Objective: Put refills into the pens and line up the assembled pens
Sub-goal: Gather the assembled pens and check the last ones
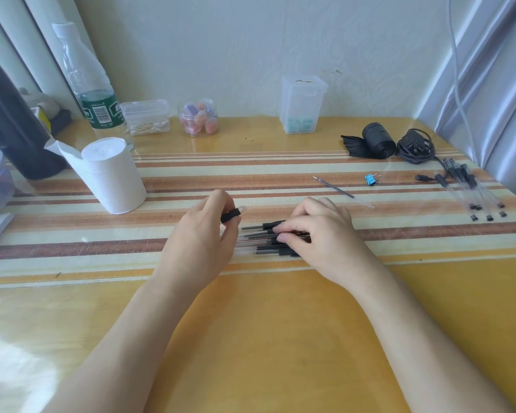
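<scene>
A bunch of clear pens with black grips (264, 238) lies side by side on the striped cloth at the table's middle. My right hand (319, 234) rests on top of this bunch, fingertips pinching one of the pens. My left hand (203, 239) is just left of the bunch and holds a short black pen part with a pale tip (233, 215) between thumb and fingers. A single thin refill (334, 187) lies apart, farther back and to the right. Several more clear pens with black ends (471, 189) lie in a group at the far right.
A white paper roll (111, 177) stands at the left, with a water bottle (93, 84) behind it. Small plastic boxes (303, 105) and a jar (198, 117) line the back wall. A blue binder clip (370, 179), black bag roll (377, 140) and charger cable (416, 146) sit at the right.
</scene>
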